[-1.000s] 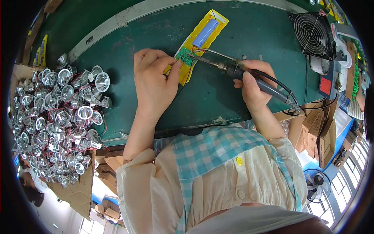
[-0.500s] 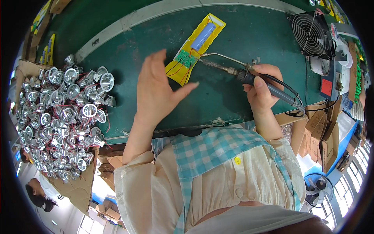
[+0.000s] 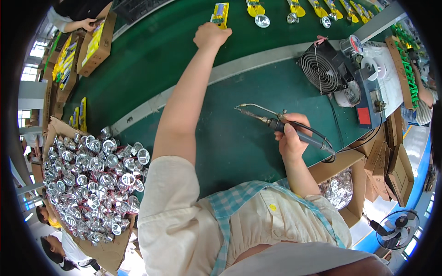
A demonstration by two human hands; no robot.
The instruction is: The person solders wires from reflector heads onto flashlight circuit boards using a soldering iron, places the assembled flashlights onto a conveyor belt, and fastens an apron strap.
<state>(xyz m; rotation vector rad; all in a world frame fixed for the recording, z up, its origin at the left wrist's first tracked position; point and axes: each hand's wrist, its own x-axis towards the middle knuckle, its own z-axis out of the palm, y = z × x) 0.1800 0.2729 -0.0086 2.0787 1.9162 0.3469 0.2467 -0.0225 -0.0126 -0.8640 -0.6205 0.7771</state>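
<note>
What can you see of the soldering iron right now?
The soldering iron has a dark handle, a slim metal shaft with a thin wire feed tube arching above it, and a black cord trailing from its rear. The right hand grips the handle, holding it nearly level above the green bench mat, tip pointing left. The tip touches nothing.

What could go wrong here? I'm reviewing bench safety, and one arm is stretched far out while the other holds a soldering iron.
The soldering iron hangs in the right hand, tip bare, close to the outstretched left forearm; a burn seems possible. The left hand grips the yellow holder at full stretch, so it could slip.
</note>
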